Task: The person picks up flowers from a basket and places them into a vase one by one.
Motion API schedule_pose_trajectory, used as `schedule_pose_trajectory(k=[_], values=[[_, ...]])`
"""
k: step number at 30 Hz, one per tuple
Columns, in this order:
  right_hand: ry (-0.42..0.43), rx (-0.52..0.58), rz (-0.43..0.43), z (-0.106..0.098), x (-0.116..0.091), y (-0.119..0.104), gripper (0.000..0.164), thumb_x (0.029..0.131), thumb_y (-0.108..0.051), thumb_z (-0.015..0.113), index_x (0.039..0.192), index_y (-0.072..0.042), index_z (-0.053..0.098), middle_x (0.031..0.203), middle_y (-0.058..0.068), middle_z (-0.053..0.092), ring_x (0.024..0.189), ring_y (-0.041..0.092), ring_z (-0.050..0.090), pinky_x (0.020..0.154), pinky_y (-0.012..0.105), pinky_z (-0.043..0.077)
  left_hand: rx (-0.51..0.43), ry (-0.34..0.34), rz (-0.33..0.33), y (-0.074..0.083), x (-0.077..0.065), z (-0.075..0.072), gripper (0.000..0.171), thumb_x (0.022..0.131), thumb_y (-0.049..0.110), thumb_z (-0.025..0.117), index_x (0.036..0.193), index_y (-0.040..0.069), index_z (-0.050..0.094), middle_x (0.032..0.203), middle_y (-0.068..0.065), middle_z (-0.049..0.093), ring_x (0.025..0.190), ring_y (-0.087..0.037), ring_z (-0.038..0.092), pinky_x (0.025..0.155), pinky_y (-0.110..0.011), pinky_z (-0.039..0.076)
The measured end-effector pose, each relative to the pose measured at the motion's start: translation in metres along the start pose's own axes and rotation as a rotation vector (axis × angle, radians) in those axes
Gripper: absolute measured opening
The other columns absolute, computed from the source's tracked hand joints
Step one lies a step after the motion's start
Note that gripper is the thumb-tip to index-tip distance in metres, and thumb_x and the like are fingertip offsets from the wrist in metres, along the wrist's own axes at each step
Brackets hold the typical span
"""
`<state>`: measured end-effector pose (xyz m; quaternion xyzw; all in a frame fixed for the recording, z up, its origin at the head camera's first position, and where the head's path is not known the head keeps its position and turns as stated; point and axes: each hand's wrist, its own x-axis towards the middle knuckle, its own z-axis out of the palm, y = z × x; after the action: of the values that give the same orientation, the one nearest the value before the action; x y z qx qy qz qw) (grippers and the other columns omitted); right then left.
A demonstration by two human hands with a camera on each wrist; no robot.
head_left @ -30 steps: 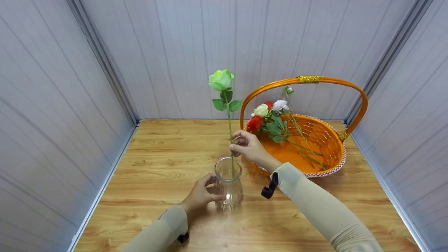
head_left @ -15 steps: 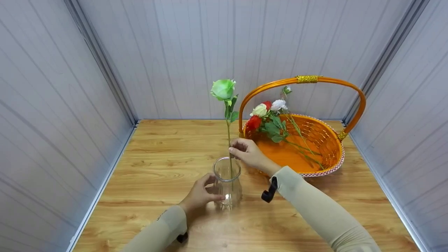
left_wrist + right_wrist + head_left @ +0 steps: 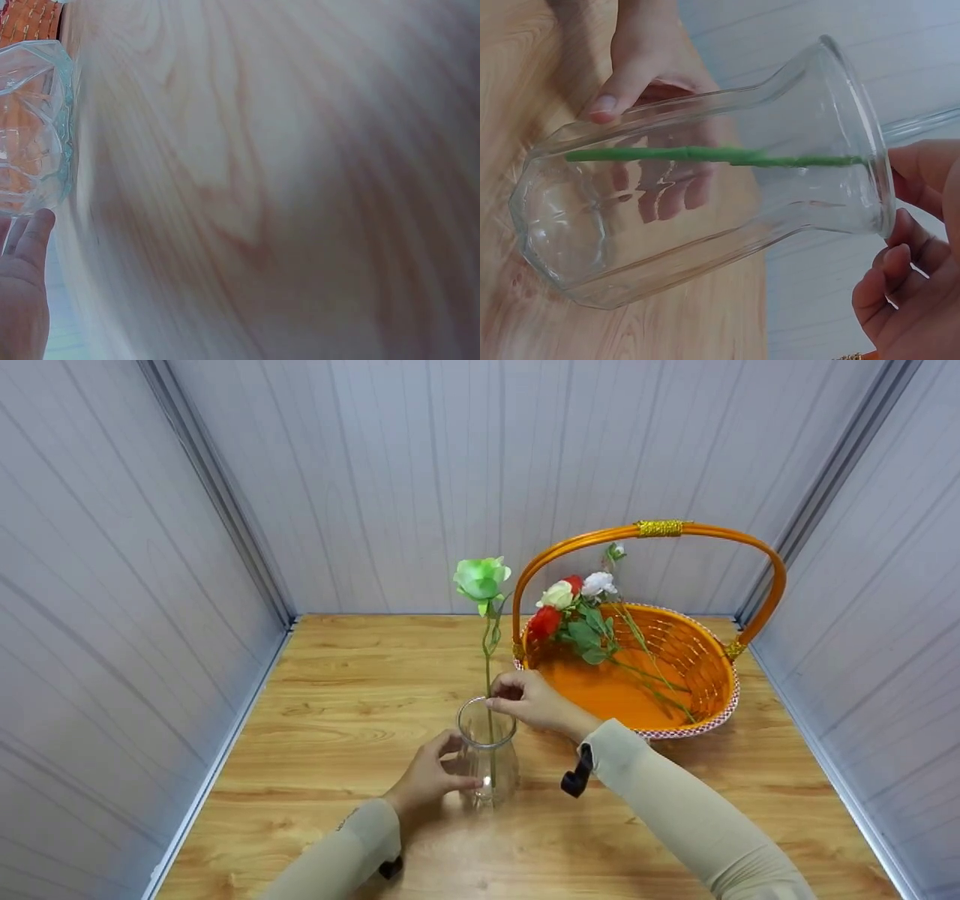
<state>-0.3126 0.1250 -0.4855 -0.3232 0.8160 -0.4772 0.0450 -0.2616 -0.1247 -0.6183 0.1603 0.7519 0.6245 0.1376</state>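
Note:
A clear glass vase [image 3: 502, 769] stands upright on the wooden table. My left hand [image 3: 431, 772] holds it from the left, thumb in front and fingers behind the glass. Just at the rim, my right hand [image 3: 529, 701] pinches the stem of a pale green rose [image 3: 481, 579] between thumb and fingertips. The rose stands nearly upright, its bloom well above the vase. In the right wrist view the green stem [image 3: 682, 154] runs down inside the glass, its end near the vase's base. The left wrist view catches only the faceted lower glass and part of the left hand.
An orange woven basket [image 3: 720, 712] with a tall arched handle [image 3: 660, 529] stands right of the vase, behind the right forearm. Red, cream and white flowers [image 3: 556, 595] lie in it, heads over its left rim. Pale panel walls [image 3: 375, 472] enclose the table [image 3: 337, 682].
My right hand has lowered the rose deeper into the vase, coming down to the rim. The bloom has sunk and turned. My left hand keeps its hold on the vase.

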Motion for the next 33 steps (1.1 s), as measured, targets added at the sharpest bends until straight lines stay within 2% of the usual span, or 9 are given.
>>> schedule_pose_trajectory(k=[5, 10, 14, 21, 27, 33], values=[[-0.022, -0.042, -0.003, 0.0, 0.001, 0.0, 0.012, 0.099, -0.014, 0.076, 0.098, -0.002, 0.075, 0.08, -0.002, 0.058, 0.073, 0.01, 0.047, 0.065, 0.021, 0.039, 0.012, -0.012, 0.018, -0.001, 0.001, 0.0, 0.07, 0.085, 0.013, 0.095, 0.144, 0.007, 0.057, 0.144, -0.012, 0.064, 0.141, -0.041, 0.06, 0.117, -0.055, 0.056], [0.012, -0.048, -0.012, -0.001, 0.001, 0.001, 0.013, 0.098, -0.015, 0.081, 0.104, -0.003, 0.08, 0.085, 0.007, 0.069, 0.071, 0.007, 0.05, 0.064, 0.019, 0.041, 0.02, -0.012, 0.038, -0.002, 0.002, 0.0, 0.068, 0.083, 0.015, 0.097, 0.139, 0.011, 0.059, 0.141, -0.01, 0.066, 0.141, -0.037, 0.06, 0.118, -0.054, 0.055], [0.034, -0.025, -0.01, -0.003, -0.001, 0.001, 0.016, 0.096, -0.015, 0.083, 0.104, -0.001, 0.079, 0.085, 0.011, 0.07, 0.071, 0.008, 0.05, 0.064, 0.019, 0.041, 0.025, -0.002, 0.036, -0.003, 0.002, -0.001, 0.07, 0.082, 0.015, 0.097, 0.141, 0.008, 0.059, 0.143, -0.013, 0.066, 0.141, -0.04, 0.06, 0.118, -0.055, 0.055], [0.05, -0.014, 0.041, -0.013, -0.006, 0.001, 0.018, 0.096, -0.015, 0.083, 0.105, 0.0, 0.077, 0.08, 0.001, 0.059, 0.073, 0.012, 0.049, 0.064, 0.02, 0.04, 0.043, 0.008, 0.047, -0.005, 0.002, -0.002, 0.072, 0.081, 0.016, 0.098, 0.141, 0.009, 0.059, 0.144, -0.015, 0.066, 0.141, -0.043, 0.06, 0.119, -0.058, 0.053], [0.075, -0.019, 0.045, -0.026, -0.013, 0.006, 0.019, 0.096, -0.015, 0.083, 0.107, -0.001, 0.076, 0.085, 0.004, 0.063, 0.077, 0.013, 0.052, 0.068, 0.02, 0.044, 0.045, -0.002, 0.04, -0.006, 0.003, -0.002, 0.072, 0.08, 0.018, 0.098, 0.14, 0.011, 0.06, 0.143, -0.013, 0.066, 0.141, -0.045, 0.06, 0.119, -0.06, 0.052], [0.1, 0.01, 0.087, -0.038, -0.021, 0.012, 0.019, 0.098, -0.012, 0.082, 0.11, 0.001, 0.076, 0.085, 0.0, 0.061, 0.076, 0.014, 0.051, 0.066, 0.02, 0.042, 0.035, -0.009, 0.025, -0.005, 0.003, -0.003, 0.071, 0.08, 0.019, 0.099, 0.139, 0.012, 0.06, 0.144, -0.012, 0.065, 0.143, -0.045, 0.059, 0.12, -0.06, 0.051]])
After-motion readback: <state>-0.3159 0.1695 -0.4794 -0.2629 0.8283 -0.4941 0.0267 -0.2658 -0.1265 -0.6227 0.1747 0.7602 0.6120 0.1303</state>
